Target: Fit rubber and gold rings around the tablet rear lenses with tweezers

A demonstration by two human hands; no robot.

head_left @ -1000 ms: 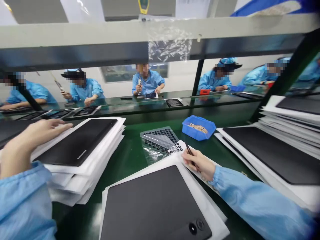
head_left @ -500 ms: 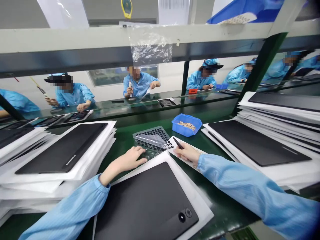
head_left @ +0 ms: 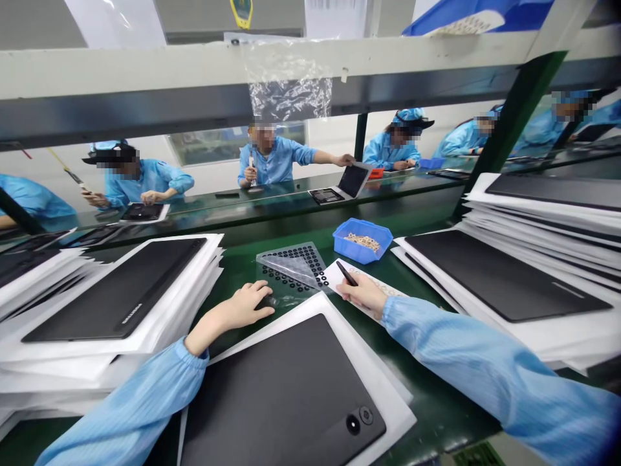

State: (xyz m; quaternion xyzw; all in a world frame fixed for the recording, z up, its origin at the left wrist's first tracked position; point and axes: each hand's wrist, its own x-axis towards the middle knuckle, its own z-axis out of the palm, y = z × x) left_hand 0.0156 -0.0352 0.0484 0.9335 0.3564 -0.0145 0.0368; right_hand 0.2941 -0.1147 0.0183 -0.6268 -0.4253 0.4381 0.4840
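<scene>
A black tablet back cover with two round camera openings lies on white sheets in front of me. Beyond its upper left edge, my left hand rests palm down, fingers bent a little and apart, holding nothing. Its fingertips are by a clear plastic sheet of black rings, whose film is partly folded over. My right hand grips a slim black pen-like tool; its lower end is hidden in the fingers. Under that hand lies a white sheet with small pale ring shapes.
A blue bin of small beige pieces stands behind my right hand. Stacked black covers with white sheets rise on the left and right. A shelf beam crosses above. Several co-workers sit across the bench.
My left hand has shifted slightly left, away from the ring sheet. My right hand stays nearly in place with the tool. Across the bench, a co-worker has reached out and lifted a dark panel.
</scene>
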